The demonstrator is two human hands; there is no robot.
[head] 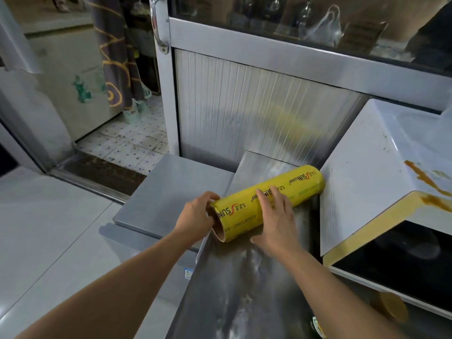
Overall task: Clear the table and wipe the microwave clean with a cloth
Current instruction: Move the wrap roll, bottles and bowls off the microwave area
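Clearing in progress: left hand [195, 217] grips the yellow wrap roll [266, 200] end, right hand [275, 216] lies flat on it; microwave [381, 182] stains remain unwiped.

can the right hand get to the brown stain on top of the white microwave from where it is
Probably yes: the right hand rests on the yellow cling-wrap roll beside the white microwave, and nothing stands between it and the brown sauce stain on top.

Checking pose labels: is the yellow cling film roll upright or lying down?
Lying down. The yellow cling film roll rests lengthwise on the steel table, its open cardboard core toward the camera, far end by the microwave.
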